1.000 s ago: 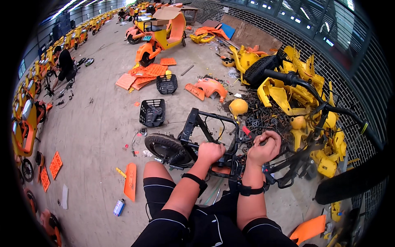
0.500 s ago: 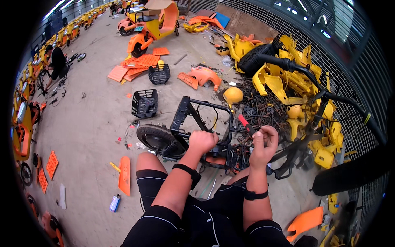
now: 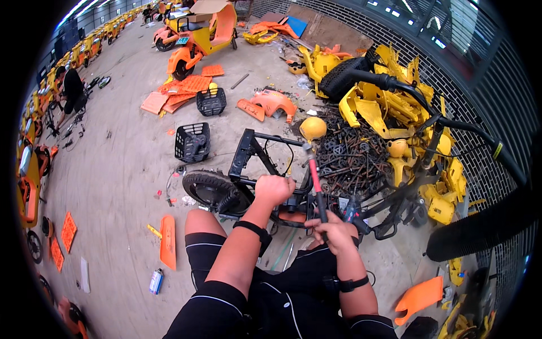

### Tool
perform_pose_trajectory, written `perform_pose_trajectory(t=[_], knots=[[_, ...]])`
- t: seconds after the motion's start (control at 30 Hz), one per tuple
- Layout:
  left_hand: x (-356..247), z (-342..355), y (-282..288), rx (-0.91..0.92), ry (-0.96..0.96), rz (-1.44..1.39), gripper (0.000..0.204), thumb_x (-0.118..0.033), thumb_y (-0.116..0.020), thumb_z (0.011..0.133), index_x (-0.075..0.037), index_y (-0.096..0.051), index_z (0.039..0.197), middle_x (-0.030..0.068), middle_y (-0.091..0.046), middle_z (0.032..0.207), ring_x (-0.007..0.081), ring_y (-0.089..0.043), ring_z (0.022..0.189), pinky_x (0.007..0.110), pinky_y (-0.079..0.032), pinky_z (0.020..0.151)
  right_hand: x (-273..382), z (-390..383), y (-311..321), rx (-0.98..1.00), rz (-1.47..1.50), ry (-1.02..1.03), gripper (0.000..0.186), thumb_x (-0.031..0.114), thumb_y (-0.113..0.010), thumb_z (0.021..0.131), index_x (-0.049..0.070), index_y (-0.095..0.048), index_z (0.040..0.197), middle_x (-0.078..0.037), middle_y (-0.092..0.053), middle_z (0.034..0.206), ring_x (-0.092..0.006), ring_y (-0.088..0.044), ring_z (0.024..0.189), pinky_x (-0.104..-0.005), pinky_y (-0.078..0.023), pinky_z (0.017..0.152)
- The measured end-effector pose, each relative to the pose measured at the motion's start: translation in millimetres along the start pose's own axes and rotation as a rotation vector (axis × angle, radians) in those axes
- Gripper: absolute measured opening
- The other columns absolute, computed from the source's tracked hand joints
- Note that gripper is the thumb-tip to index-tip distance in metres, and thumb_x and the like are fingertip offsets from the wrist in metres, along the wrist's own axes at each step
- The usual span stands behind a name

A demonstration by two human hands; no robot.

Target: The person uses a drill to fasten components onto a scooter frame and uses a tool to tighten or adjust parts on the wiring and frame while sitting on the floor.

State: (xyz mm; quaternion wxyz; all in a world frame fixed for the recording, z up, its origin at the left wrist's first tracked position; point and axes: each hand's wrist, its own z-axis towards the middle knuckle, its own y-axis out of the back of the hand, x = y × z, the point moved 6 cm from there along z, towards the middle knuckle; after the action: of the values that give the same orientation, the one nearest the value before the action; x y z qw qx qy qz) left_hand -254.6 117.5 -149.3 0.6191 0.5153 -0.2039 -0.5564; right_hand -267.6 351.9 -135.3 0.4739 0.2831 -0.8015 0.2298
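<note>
A black scooter frame (image 3: 243, 152) lies before my knees, its rear wheel (image 3: 212, 189) to the left. My left hand (image 3: 275, 190) is closed in a fist at the middle of the frame; whatever it grips is hidden by the fingers. In my right hand (image 3: 337, 233) is a hammer (image 3: 315, 181) with a red and black handle, held near the handle's lower end. Its grey head points up and away from me, beside the frame's right side. A blue and black power tool (image 3: 351, 209) shows just beyond my right hand.
Dark metal parts (image 3: 353, 155) are heaped beyond the frame, with yellow body panels (image 3: 389, 107) behind. Handlebars (image 3: 440, 120) rise at right. Black baskets (image 3: 192, 141), orange panels (image 3: 168, 243) and a spray can (image 3: 156, 281) lie left. A person (image 3: 72, 90) crouches far left.
My right hand has come down and nearer to me, and the hammer now stands more upright with its head showing. My left fist stays at the frame. The view has shifted slightly.
</note>
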Motion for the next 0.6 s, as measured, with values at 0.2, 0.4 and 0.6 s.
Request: perform_pose_trajectory(t=[0.2,0.4,0.6], knots=[[2,-4,1,-0.019,-0.021,-0.004,0.055,-0.037,-0.05,0.096,-0.007,-0.067,0.053,0.0159,-0.065,0.055,0.0348,-0.065,0.05,0.048,-0.054,0.056,-12,34,15,-0.343,-0.624,0.501,0.038,0.0,-0.066,0.083,-0.006,-0.063,0.121,-0.006,-0.068,0.087,-0.0113,-0.065,0.077,-0.0268,-0.052,0.069],[-1,-6,2,-0.014,-0.025,0.031,0.055,-0.036,-0.05,0.095,-0.006,-0.066,0.052,0.0165,-0.065,0.056,0.0354,-0.065,0.051,0.048,-0.054,0.057,109,-66,5,-0.498,-0.833,0.947,0.047,-0.001,-0.078,0.076,0.002,-0.063,0.121,-0.013,-0.065,0.109,-0.0257,-0.066,0.097,-0.0336,-0.053,0.081],[0,-4,3,-0.058,-0.025,0.048,0.054,-0.035,-0.052,0.095,-0.008,-0.065,0.051,0.0161,-0.065,0.056,0.0339,-0.065,0.05,0.047,-0.054,0.058,218,-90,16,-0.414,-0.863,1.007,0.045,0.0,-0.082,0.077,0.003,-0.063,0.118,-0.011,-0.072,0.102,-0.0235,-0.07,0.094,-0.0332,-0.056,0.082]])
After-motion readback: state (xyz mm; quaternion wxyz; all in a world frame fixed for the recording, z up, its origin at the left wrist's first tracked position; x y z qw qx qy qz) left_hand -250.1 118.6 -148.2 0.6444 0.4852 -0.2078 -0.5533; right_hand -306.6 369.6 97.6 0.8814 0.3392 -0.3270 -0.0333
